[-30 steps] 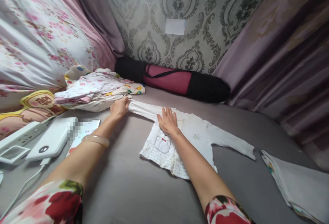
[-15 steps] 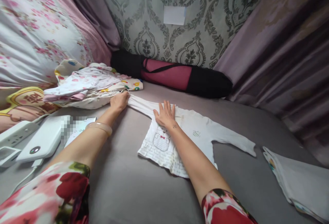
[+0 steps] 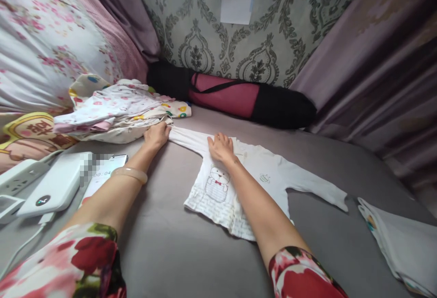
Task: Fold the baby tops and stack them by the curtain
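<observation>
At far left, a cartoon-printed cushion (image 3: 25, 150) is seen; nearer, a white power strip (image 3: 20, 177) is laid on the grey sheet (image 3: 177, 252). Beside it a white power bank (image 3: 56, 184) is found, a cable (image 3: 46, 218) plugged into its near end. A phone (image 3: 104, 170) is partly hidden by the left forearm. Behind these, patterned clothes (image 3: 118, 106) are heaped.

The left hand (image 3: 157, 136) is closed on the cuff of a white shirt (image 3: 261, 163), that sleeve being held out straight toward the heap. The shirt is spread flat at centre, a bear print (image 3: 217, 184) shown on its front. The right hand (image 3: 221, 147) is rested on the shirt near the same sleeve's shoulder, fingers bent; whether cloth is gripped cannot be told.

Behind, a black and maroon bag (image 3: 221, 97) is set along the wall (image 3: 235, 43). The shirt's other sleeve is stretched rightward, a narrow gap left before a folded pale cloth (image 3: 403, 243).
</observation>
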### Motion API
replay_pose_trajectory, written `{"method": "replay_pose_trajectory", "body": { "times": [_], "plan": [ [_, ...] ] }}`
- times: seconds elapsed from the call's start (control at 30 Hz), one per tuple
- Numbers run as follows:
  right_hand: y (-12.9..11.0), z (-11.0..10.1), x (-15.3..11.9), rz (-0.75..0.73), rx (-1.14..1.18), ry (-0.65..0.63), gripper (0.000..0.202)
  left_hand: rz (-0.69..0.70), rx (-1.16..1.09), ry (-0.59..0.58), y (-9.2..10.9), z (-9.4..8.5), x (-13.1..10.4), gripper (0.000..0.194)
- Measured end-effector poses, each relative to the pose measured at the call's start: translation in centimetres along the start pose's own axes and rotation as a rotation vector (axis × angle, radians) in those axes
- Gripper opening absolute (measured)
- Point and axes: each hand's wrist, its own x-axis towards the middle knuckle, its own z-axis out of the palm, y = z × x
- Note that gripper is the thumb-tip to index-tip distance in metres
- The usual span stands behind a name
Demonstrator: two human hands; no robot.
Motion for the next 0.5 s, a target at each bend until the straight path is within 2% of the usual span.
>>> {"method": "replay_pose_trajectory", "body": {
  "times": [0.2, 0.27, 0.43, 0.5],
  "plan": [
    [0.6, -0.7, 2.9, 0.013, -0.061, 0.072, 0.031, -0.041, -0.105, 0.07, -0.3, 0.7, -0.7, 0.043],
    [0.6, -0.4, 3.3, 0.024, -0.053, 0.088, 0.029, -0.045, -0.119, 0.076, -0.4, 0.9, -0.8, 0.043],
    [0.0, 0.6, 2.8, 0.038, -0.062, 0.257, 0.035, -0.054, -0.101, 0.099, -0.2, 0.8, -1.1, 0.043],
    [-0.2, 1.0, 2.5, 0.05, -0.063, 0.281, 0.036, -0.062, -0.101, 0.107, -0.1, 0.7, -1.3, 0.044]
  ]
}}
